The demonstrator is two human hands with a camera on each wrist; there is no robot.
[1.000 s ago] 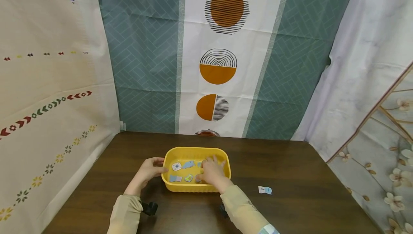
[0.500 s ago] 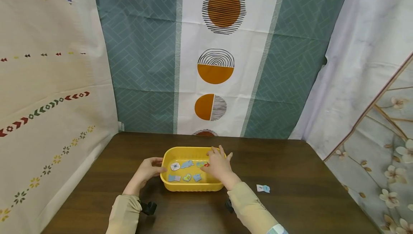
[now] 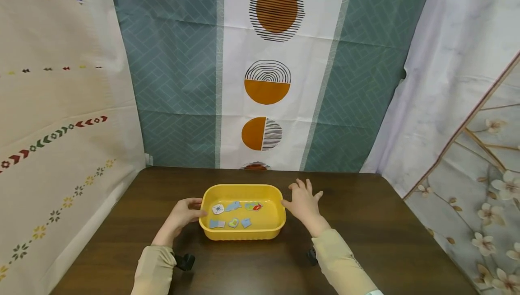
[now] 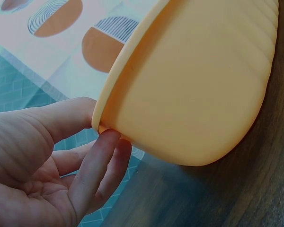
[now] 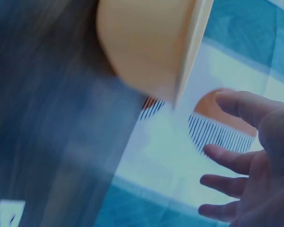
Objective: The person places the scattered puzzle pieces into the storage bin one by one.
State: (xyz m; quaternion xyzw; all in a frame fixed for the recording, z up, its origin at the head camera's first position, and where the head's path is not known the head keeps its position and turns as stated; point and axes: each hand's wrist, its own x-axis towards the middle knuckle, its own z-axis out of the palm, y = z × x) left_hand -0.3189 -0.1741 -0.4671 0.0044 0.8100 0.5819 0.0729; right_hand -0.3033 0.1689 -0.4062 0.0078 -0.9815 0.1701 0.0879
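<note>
A yellow plastic basket (image 3: 242, 235) stands on the table. Several small flat printed cut-outs lie in it: a white one with a compass star (image 3: 217, 209), a blue one (image 3: 233, 206), a green-and-red piece (image 3: 257, 206), a blue-and-pink piece (image 3: 217, 224), a green one (image 3: 233, 223) and a small blue one (image 3: 246, 222). My left hand (image 3: 183, 216) pinches the basket's left rim, thumb on top and fingers below, as the left wrist view shows. My right hand (image 3: 304, 202) hovers by the right end, fingers spread, holding nothing.
Dark brown wood forms the tabletop (image 3: 243, 268). A small white paper piece (image 5: 11, 213) lies on it to the right; my sleeve hides it in the head view. Patterned cloth (image 3: 268, 141) hangs behind the table and on both sides.
My right hand has risen out of the basket and moved right, past its rim. The green-and-red piece now shows inside. My left hand keeps its hold on the rim.
</note>
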